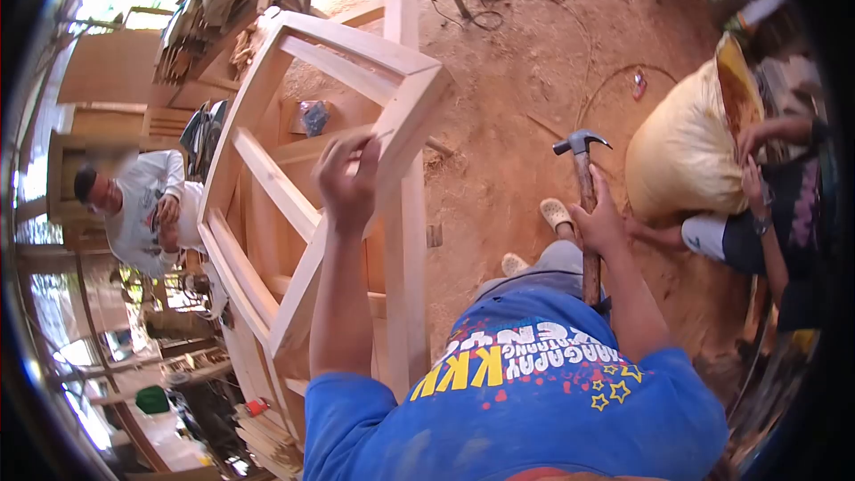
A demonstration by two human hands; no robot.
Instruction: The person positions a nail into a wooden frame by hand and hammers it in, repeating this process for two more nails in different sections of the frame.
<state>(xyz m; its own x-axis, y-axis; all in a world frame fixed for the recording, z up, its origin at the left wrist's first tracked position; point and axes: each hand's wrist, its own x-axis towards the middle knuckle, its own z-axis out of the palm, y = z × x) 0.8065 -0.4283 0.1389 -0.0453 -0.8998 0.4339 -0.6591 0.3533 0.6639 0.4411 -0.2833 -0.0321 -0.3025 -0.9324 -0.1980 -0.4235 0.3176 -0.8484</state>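
Observation:
My left hand (347, 180) grips the angled bar of a large pale wooden frame (267, 205) that stands tilted in front of me. My right hand (598, 221) is closed on the wooden handle of a claw hammer (583, 169), whose steel head points up and sits apart from the frame, over the dirt floor. My blue printed shirt (525, 392) fills the bottom of the view. My sandalled feet (554, 212) show between the two arms.
A person in a white shirt (134, 214) is at the left behind the frame. At the right another person's hands (753, 138) rest on a yellow sack (681, 151). Stacked timber (205, 18) lies at the back left, cables (485, 9) cross the red dirt floor.

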